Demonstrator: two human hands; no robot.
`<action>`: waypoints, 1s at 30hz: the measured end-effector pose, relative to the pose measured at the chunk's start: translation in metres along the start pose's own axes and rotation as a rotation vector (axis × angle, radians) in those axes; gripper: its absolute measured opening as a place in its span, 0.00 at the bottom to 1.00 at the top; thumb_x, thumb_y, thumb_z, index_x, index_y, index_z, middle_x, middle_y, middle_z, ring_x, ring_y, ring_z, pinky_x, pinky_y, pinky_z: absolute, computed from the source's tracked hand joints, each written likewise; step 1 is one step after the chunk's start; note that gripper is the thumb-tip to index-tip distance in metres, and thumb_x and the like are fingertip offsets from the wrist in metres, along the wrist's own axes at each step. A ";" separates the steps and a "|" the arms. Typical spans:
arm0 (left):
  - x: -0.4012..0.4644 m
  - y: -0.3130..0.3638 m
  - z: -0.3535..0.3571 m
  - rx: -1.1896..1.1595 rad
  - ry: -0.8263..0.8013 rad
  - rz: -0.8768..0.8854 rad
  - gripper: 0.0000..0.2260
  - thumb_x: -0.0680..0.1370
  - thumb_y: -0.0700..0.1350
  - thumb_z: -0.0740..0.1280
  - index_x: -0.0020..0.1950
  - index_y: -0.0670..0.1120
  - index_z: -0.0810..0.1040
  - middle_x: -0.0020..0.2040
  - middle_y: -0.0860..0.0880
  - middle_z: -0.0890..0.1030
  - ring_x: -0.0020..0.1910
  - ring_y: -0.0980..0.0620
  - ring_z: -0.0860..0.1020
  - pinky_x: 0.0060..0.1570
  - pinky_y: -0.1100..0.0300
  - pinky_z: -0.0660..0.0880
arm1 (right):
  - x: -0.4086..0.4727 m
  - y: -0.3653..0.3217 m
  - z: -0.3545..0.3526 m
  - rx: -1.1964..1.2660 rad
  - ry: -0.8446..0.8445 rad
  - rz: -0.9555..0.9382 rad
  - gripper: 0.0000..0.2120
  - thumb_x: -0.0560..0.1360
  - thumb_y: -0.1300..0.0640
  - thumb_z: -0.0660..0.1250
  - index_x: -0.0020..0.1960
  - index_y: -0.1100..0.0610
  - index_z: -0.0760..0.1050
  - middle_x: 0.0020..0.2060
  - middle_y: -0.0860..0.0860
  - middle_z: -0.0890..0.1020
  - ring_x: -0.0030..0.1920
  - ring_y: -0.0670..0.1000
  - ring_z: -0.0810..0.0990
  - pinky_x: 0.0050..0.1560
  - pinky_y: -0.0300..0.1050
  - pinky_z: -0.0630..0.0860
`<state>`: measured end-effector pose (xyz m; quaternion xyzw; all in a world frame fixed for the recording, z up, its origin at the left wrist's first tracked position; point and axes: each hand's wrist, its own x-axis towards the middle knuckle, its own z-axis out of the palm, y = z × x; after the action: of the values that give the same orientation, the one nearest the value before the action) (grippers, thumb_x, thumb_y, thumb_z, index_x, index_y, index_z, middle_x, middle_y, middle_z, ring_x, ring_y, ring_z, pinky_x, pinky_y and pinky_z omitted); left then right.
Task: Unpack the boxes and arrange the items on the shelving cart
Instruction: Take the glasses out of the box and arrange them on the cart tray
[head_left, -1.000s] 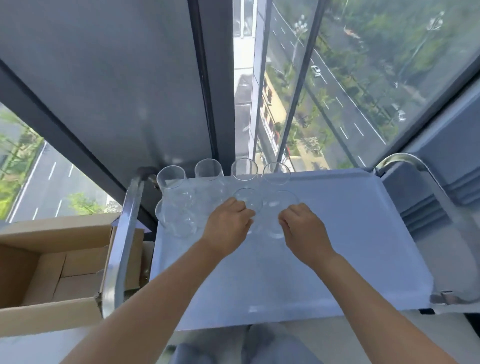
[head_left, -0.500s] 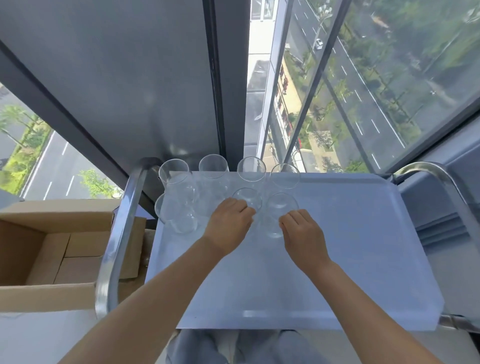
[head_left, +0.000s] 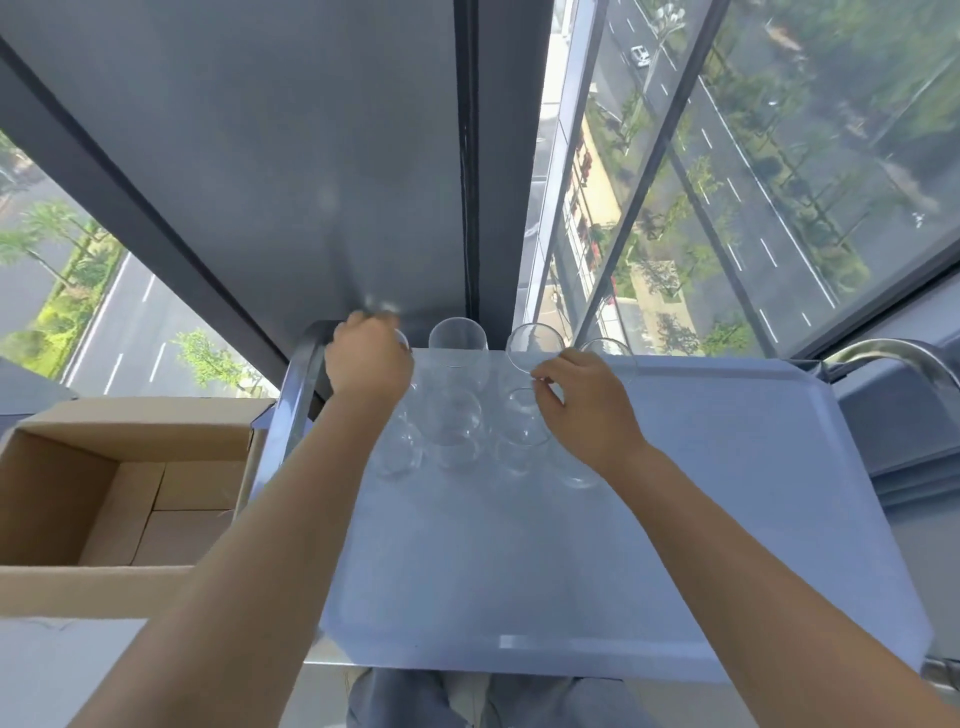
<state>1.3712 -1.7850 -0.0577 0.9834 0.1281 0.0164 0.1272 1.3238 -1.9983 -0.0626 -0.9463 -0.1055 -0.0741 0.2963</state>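
From the head view, both hands are up at the far left corner of the cart's top shelf (head_left: 675, 519), in among the clear glasses (head_left: 457, 426) clustered there in two rows. The left hand (head_left: 366, 358) curls over the far-left glass, gripping it from above. The right hand (head_left: 582, 400) pinches a glass rim at the right of the cluster. An open cardboard box (head_left: 119, 493) sits left of the cart.
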 end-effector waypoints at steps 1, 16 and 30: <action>0.005 -0.010 0.001 0.014 -0.022 -0.039 0.12 0.77 0.38 0.58 0.56 0.39 0.76 0.55 0.37 0.74 0.55 0.36 0.71 0.52 0.49 0.69 | 0.010 -0.009 0.006 0.003 -0.045 -0.026 0.06 0.74 0.65 0.64 0.44 0.65 0.80 0.38 0.58 0.79 0.44 0.61 0.76 0.40 0.49 0.74; -0.012 -0.033 0.013 0.088 -0.206 0.069 0.12 0.79 0.39 0.58 0.59 0.46 0.78 0.62 0.45 0.74 0.71 0.41 0.60 0.59 0.53 0.70 | 0.067 -0.057 0.068 -0.466 -0.509 -0.084 0.11 0.76 0.65 0.57 0.52 0.56 0.75 0.48 0.53 0.80 0.50 0.58 0.78 0.47 0.44 0.68; -0.036 -0.025 0.011 0.062 -0.103 0.232 0.17 0.78 0.42 0.59 0.67 0.47 0.71 0.65 0.48 0.73 0.69 0.47 0.64 0.66 0.55 0.57 | 0.055 -0.064 0.058 -0.237 -0.589 -0.018 0.13 0.77 0.51 0.61 0.52 0.59 0.76 0.52 0.54 0.80 0.55 0.56 0.75 0.56 0.44 0.69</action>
<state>1.3311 -1.7739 -0.0750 0.9946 0.0074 -0.0237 0.1003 1.3656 -1.9056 -0.0639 -0.9541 -0.1858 0.1886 0.1403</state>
